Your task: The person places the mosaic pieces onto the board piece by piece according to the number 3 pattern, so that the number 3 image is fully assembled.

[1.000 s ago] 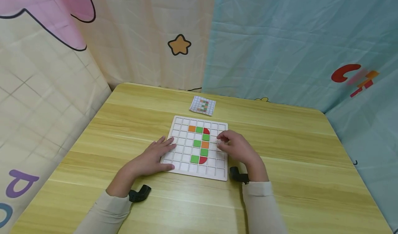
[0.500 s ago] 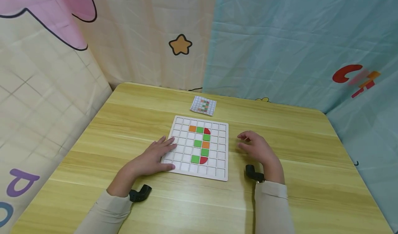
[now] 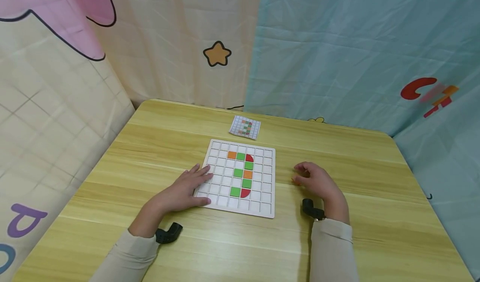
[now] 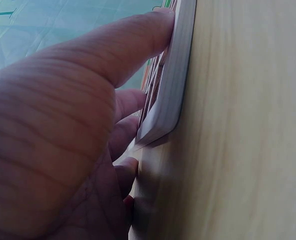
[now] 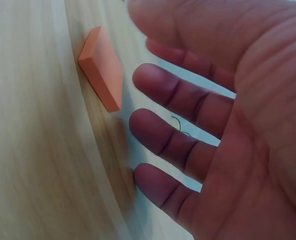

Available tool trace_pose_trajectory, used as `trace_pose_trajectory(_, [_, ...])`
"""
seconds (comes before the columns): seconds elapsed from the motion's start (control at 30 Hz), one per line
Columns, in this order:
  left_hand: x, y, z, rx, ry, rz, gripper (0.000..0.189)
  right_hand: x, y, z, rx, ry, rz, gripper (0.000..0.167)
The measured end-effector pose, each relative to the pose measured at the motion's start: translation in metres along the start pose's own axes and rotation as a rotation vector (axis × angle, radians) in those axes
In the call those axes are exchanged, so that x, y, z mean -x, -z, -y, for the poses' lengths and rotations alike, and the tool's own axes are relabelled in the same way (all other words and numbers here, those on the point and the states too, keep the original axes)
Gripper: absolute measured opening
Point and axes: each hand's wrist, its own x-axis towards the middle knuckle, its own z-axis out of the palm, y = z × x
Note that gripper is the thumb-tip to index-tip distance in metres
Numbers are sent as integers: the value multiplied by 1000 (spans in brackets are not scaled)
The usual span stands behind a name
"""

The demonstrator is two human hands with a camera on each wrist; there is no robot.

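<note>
A white grid board [image 3: 264, 198] lies on the table, with green squares, orange squares and red quarter-round tiles set in it. Spread over its left edge is my left hand [image 3: 180, 192], thumb and fingertips resting on the board. My right hand [image 3: 318, 180] is beyond the board's right edge, its fingers loosely bent. An orange tile [image 5: 103, 70] shows in front of these fingers [image 5: 155, 129] in the right wrist view, low at the table surface and apart from them. From the head view only a sliver of it shows by the thumb.
Behind the board lies a small pattern card [image 3: 245, 127] with a printed grid and coloured cells. The wooden table [image 3: 360, 165] reaches back to printed curtains [image 3: 330, 57]. Both wrists carry a black camera mount [image 3: 312, 209].
My right hand has moved right, from over the board to the table beside it. An orange tile now shows by its thumb. The left hand has stayed in place.
</note>
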Motion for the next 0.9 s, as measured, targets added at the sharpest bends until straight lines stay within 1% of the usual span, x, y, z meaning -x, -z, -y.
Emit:
trace_pose_trajectory(0.3, [1, 1, -1, -1, 3, 3, 77, 0, -1, -4, 13, 5, 30, 33])
trace_pose_trajectory(0.43, [0, 0, 0, -3, 1, 4, 77, 0, -1, -6, 35, 8, 29, 31])
trace_pose_trajectory(0.6, [0, 0, 1, -9, -2, 3, 77, -1, -2, -8, 56, 39, 23, 27])
trace_pose_trajectory(0.9, [-1, 0, 1, -9, 1, 3, 78, -2, -3, -7, 70, 69, 5, 22])
